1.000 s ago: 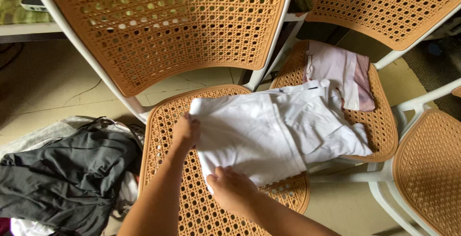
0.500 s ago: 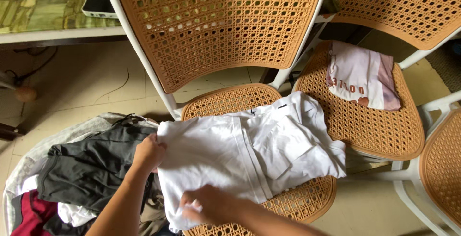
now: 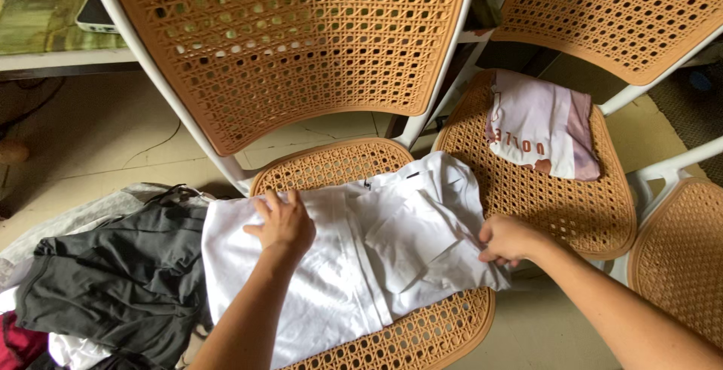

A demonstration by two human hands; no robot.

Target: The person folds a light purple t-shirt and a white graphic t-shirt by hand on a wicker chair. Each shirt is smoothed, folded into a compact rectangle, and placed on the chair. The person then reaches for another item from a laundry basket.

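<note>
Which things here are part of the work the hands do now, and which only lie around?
In use:
white shirt
left hand, flat on it
right hand, pinching its edge
middle chair under it

Lying about:
folded pink shirt
dark clothes pile
right chair

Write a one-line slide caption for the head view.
Left hand flat on a white garment spread over a cane chair seat; right hand pinches its far edge.

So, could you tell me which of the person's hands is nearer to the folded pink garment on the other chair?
Right. The right hand grips the white shirt's edge just below the folded pink garment; the left hand presses the shirt farther away.
</note>
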